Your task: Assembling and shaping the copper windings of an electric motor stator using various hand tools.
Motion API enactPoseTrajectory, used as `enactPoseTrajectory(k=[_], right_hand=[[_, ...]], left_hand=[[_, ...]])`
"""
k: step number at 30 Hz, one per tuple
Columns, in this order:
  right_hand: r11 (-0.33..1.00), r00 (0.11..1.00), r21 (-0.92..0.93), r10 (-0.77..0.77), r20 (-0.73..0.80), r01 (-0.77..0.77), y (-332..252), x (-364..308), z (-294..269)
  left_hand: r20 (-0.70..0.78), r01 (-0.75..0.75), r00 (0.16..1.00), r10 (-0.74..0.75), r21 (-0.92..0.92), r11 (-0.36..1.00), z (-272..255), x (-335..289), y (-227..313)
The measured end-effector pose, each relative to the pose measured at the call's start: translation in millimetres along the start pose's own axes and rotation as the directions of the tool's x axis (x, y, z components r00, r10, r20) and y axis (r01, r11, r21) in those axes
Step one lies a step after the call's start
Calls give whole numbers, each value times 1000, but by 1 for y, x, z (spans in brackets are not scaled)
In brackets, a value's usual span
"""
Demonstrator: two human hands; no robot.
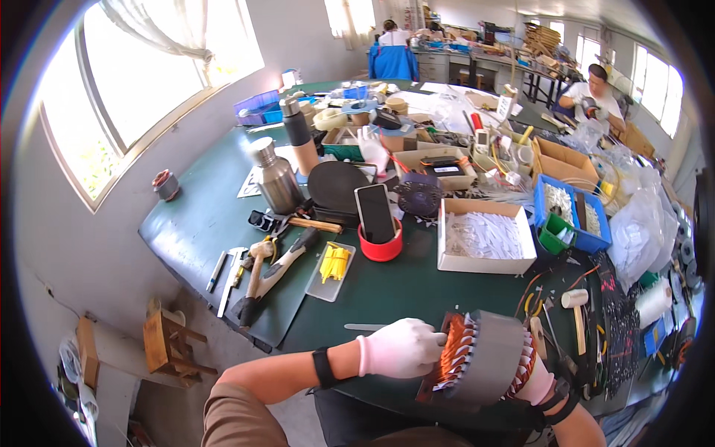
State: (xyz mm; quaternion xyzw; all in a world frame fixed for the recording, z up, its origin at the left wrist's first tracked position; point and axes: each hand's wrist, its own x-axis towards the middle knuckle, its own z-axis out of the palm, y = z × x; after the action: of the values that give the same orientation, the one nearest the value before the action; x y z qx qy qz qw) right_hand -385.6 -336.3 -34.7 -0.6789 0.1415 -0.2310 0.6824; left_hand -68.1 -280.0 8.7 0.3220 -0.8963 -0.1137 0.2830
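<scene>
A motor stator (488,357), a thick grey ring with copper windings (456,350) and white slot strips at its ends, is held upright at the near table edge. My left hand (406,349), in a white glove, is closed with its fingertips against the windings on the left end. Whether it pinches anything small is hidden. A thin flat metal strip (363,326) shows beyond that hand; I cannot tell if it lies on the table. My right hand (538,384), also gloved, grips the stator's right end, its fingers partly hidden by the ring.
A white box of paper strips (484,257), a phone (376,214) on a red holder and a tray of yellow strips (331,272) stand ahead. Hammers and calipers (232,281) lie left, a mallet (576,302) right. A co-worker (593,100) sits at far right.
</scene>
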Motion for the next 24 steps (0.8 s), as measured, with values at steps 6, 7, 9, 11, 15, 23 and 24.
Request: enactPoseTrajectory(k=[6,7,9,11,15,23,24], right_hand=[[841,994,-532,71,-78,-102,7,-23,-13],[786,998,-617,-12,-64,-31,-3,-14,-9],[639,987,-762,-163,-4,102,-13,-4,-3],[704,998,-710,-55,-28,19,-5,-10,-7],[645,998,-763,49,-31,-55,12,-21,-15],[752,1000,-659,-7,-17,-6,7,-14,-9],[748,1000,-663,1,-29,-20,9,-18,-11]], left_hand=[[131,145,980,-146,20,989,-38,-6,9],[181,235,955,-235,22,972,-52,-7,8],[35,369,929,-368,-38,929,-64,3,-3],[-115,392,914,-389,3,920,-69,28,-30],[-190,516,841,-507,-3,857,-62,101,-99],[-356,396,864,-355,47,917,-35,112,-182],[-334,412,864,-377,41,910,-37,113,-169]])
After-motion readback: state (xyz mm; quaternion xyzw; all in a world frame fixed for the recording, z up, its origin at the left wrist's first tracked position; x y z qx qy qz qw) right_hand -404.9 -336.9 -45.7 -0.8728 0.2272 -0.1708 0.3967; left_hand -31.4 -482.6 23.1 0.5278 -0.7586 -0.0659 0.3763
